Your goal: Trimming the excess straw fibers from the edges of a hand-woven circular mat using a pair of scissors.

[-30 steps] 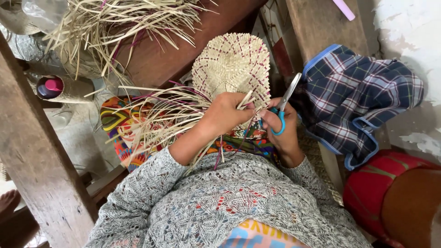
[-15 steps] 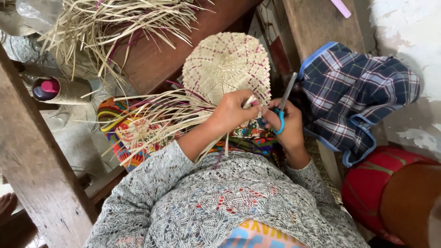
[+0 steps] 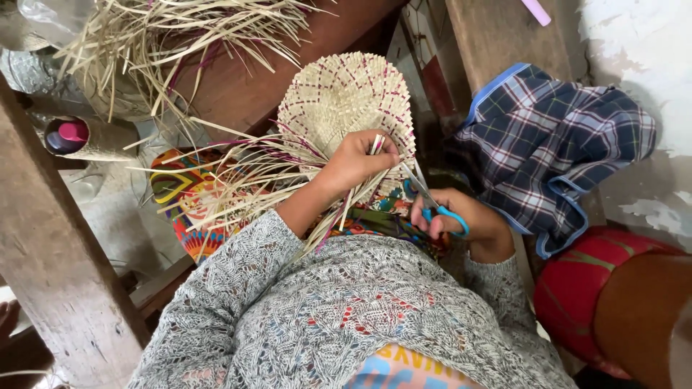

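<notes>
Between wooden beams (image 3: 50, 274) and a peeling wall (image 3: 634, 43), left hand (image 3: 353, 160) pinches woven mat (image 3: 339, 101), right hand (image 3: 461, 220) grips scissors (image 3: 432, 205)

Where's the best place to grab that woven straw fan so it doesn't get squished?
Probably the woven fan is best taken at its narrow lower end, where the loose strips gather and the left hand already holds it. Come from below, since the broad woven top looks thin and bendable. The right hand has blue-handled scissors.
</notes>
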